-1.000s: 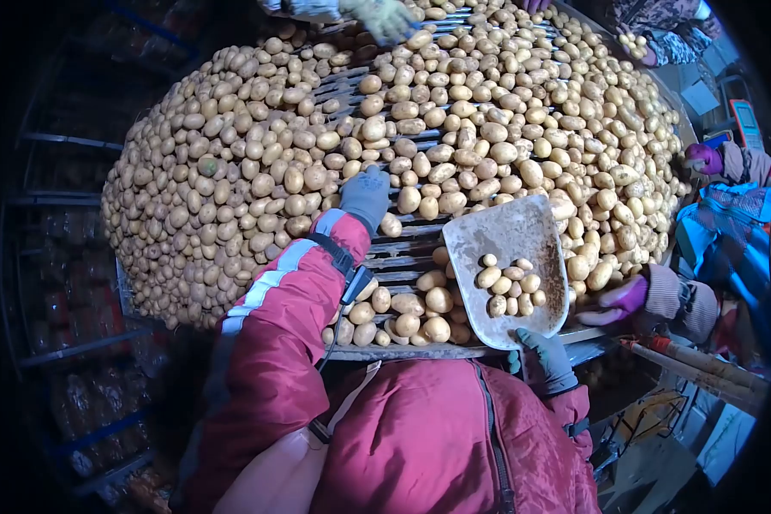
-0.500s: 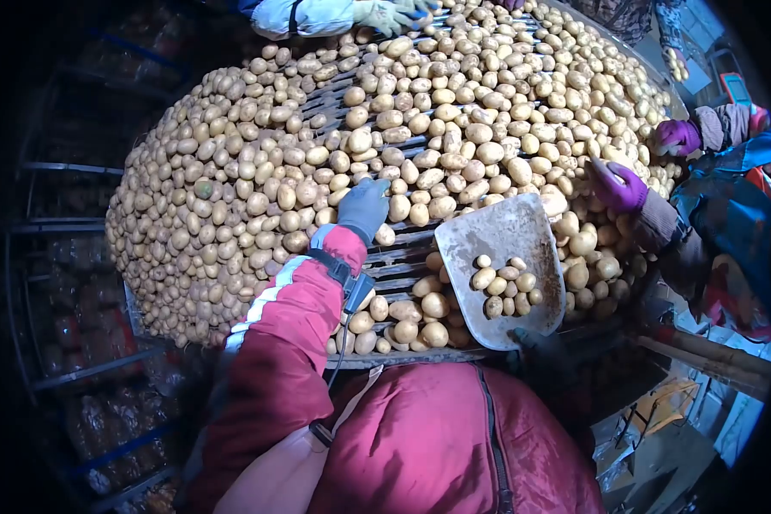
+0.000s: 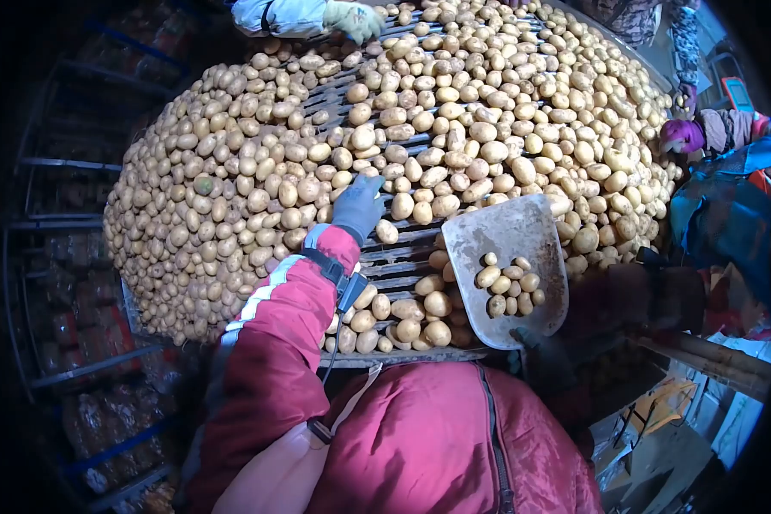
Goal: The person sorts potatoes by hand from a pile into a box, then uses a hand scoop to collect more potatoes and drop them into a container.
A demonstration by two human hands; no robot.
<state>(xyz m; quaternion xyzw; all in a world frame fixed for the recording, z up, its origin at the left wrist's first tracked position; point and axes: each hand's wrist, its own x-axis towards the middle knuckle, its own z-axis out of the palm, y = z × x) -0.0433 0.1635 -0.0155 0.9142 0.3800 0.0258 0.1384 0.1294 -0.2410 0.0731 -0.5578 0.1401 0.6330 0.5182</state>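
Potatoes [image 3: 257, 201] of mixed sizes cover a wide slatted rack [image 3: 394, 267]. My left hand [image 3: 358, 208], in a grey glove, rests low among them near the middle of the rack, its fingers bent and close together; what is under the fingertips is mostly hidden. A worn, pale scoop [image 3: 510, 236] lies over the potatoes at the near right, with several small potatoes [image 3: 512, 287] in it. In a dark glove, my right hand [image 3: 535, 347] is closed at the scoop's near edge, partly lost in shadow.
At the top, a co-worker's pale-gloved hand [image 3: 354, 19] is over the potatoes. Another person's purple-gloved hand [image 3: 682, 135] is at the right edge of the pile. Metal shelving [image 3: 77, 227] with bagged goods stands left; a wooden beam [image 3: 702, 360] lies right.
My left hand has shifted slightly left, while the scoop stays nearly in place. The purple-gloved hand near the scoop has withdrawn to the right. The pale-gloved hand at the top has moved left.
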